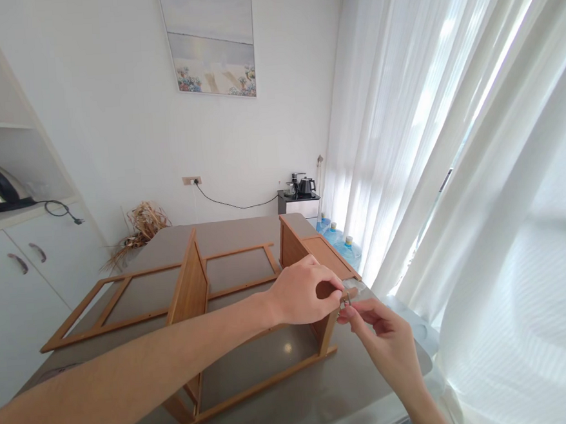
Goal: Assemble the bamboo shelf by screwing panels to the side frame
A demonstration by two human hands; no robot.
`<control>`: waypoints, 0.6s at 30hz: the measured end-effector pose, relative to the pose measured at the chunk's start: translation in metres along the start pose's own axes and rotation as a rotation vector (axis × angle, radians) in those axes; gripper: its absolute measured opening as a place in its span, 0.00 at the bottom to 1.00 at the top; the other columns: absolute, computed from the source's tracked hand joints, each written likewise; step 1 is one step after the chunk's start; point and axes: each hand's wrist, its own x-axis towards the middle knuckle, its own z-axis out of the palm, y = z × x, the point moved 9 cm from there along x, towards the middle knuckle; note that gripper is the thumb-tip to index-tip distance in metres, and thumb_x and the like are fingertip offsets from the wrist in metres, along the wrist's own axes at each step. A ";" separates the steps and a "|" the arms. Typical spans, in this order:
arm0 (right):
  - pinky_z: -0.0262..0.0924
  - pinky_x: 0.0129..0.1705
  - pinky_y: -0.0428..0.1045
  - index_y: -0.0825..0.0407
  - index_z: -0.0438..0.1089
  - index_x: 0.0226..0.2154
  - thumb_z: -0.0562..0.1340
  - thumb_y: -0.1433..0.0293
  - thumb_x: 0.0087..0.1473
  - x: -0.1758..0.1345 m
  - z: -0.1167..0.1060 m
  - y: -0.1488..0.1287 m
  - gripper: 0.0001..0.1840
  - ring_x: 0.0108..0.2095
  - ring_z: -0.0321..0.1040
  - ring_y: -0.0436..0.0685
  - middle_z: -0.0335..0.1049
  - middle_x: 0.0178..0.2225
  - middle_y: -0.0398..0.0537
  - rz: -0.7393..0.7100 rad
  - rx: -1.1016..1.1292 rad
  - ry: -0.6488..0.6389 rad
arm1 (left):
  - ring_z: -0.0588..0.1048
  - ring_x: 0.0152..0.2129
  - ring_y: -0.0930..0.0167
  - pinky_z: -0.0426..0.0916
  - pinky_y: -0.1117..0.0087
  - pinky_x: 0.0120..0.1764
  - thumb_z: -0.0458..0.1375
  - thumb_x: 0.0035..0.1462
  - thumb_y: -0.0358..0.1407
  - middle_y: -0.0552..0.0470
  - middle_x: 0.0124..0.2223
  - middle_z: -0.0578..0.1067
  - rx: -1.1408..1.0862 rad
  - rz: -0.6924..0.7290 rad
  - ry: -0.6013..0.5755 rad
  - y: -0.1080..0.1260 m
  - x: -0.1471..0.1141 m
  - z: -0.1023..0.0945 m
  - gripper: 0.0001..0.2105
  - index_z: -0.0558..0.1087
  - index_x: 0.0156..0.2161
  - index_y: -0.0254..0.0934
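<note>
Left hand (304,293) + right hand (387,339) | both partly curled | pinching small metal hardware (348,299) at fingertips

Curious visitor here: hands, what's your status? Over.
Right hand pinching small metal piece. Left hand fingertips at it, exact grip unclear. Wooden frame lying on table. Left forearm hiding part of frame.

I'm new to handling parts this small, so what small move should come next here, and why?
Probably settle the small metallic piece fully in the right hand: its fingertips and those of the left hand meet around it, so a single grip would likely free the left to steady the wooden structure.
</note>
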 end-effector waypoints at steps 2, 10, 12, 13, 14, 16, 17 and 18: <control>0.71 0.33 0.49 0.51 0.73 0.34 0.64 0.59 0.57 0.001 0.000 0.002 0.12 0.32 0.76 0.57 0.78 0.31 0.49 0.042 0.051 -0.001 | 0.71 0.44 0.68 0.71 0.67 0.45 0.56 0.59 0.38 0.59 0.42 0.80 -0.018 -0.002 0.002 -0.001 0.000 0.000 0.08 0.77 0.40 0.45; 0.71 0.32 0.52 0.47 0.61 0.50 0.64 0.59 0.58 0.003 -0.002 0.007 0.21 0.32 0.77 0.58 0.78 0.31 0.47 0.064 0.214 0.025 | 0.70 0.45 0.66 0.71 0.66 0.44 0.55 0.60 0.38 0.56 0.42 0.80 0.008 -0.028 -0.021 -0.002 0.000 0.001 0.08 0.77 0.40 0.44; 0.72 0.33 0.52 0.47 0.60 0.50 0.64 0.60 0.58 0.003 -0.002 0.008 0.21 0.32 0.77 0.58 0.78 0.31 0.47 0.064 0.217 0.022 | 0.71 0.46 0.65 0.71 0.66 0.42 0.55 0.59 0.39 0.54 0.42 0.79 0.042 -0.025 -0.052 0.000 0.000 0.002 0.09 0.76 0.40 0.44; 0.72 0.33 0.52 0.47 0.59 0.51 0.64 0.60 0.58 0.003 -0.001 0.008 0.22 0.33 0.77 0.58 0.78 0.31 0.47 0.065 0.220 0.017 | 0.71 0.46 0.65 0.71 0.66 0.40 0.55 0.59 0.39 0.54 0.41 0.79 0.062 -0.020 -0.069 0.001 0.001 0.002 0.09 0.76 0.41 0.44; 0.72 0.34 0.53 0.46 0.57 0.52 0.64 0.61 0.59 0.004 -0.001 0.008 0.23 0.33 0.76 0.58 0.78 0.31 0.46 0.062 0.225 0.011 | 0.71 0.46 0.64 0.71 0.66 0.39 0.56 0.58 0.39 0.53 0.41 0.79 0.080 -0.014 -0.084 0.002 0.001 0.003 0.08 0.76 0.41 0.44; 0.72 0.35 0.53 0.45 0.55 0.54 0.63 0.61 0.59 0.004 -0.001 0.008 0.25 0.32 0.76 0.57 0.77 0.31 0.45 0.048 0.237 -0.007 | 0.71 0.45 0.64 0.71 0.66 0.37 0.57 0.57 0.40 0.54 0.40 0.79 0.110 -0.007 -0.097 0.003 0.002 0.004 0.08 0.75 0.41 0.44; 0.72 0.35 0.53 0.45 0.54 0.54 0.63 0.62 0.60 0.005 -0.002 0.007 0.24 0.32 0.76 0.56 0.77 0.30 0.44 0.038 0.239 -0.013 | 0.71 0.45 0.65 0.72 0.66 0.38 0.56 0.57 0.39 0.54 0.40 0.78 0.125 -0.006 -0.096 0.004 0.002 0.004 0.08 0.75 0.42 0.44; 0.72 0.35 0.53 0.44 0.55 0.54 0.63 0.62 0.60 0.005 -0.003 0.008 0.23 0.32 0.76 0.56 0.76 0.30 0.43 0.029 0.239 -0.014 | 0.71 0.45 0.65 0.72 0.66 0.38 0.56 0.58 0.39 0.54 0.40 0.78 0.143 -0.005 -0.092 0.005 0.002 0.005 0.08 0.74 0.42 0.44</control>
